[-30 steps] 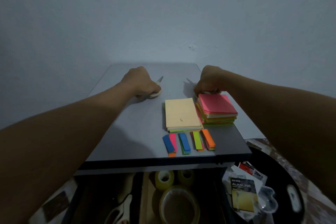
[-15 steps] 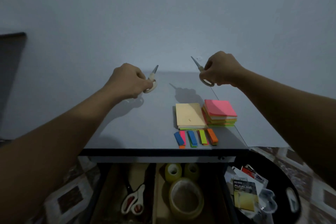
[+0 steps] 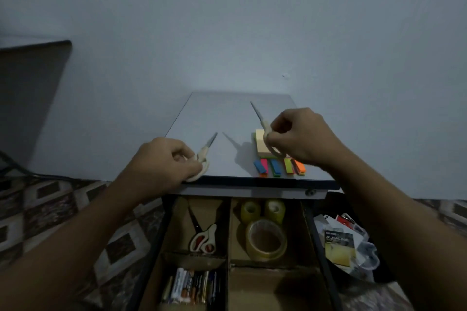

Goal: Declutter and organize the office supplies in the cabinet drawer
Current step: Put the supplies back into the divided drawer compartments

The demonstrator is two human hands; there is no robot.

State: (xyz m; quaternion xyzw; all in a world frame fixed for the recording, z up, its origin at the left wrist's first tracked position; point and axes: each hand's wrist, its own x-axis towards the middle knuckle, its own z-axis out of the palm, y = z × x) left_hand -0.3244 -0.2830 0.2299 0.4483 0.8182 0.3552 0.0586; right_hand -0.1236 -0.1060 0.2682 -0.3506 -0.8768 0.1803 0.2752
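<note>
Two cream-handled scissors (image 3: 204, 156), blades closed.

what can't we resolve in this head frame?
- Pink sticky-note stack: hidden behind the right hand.
- Handles of both cream scissors: wrapped by the fingers.
- Battery labels: too small and dim.
- Drawer front compartments: cut off by the bottom edge.
- Left hand covers the cabinet top's corner.
</note>
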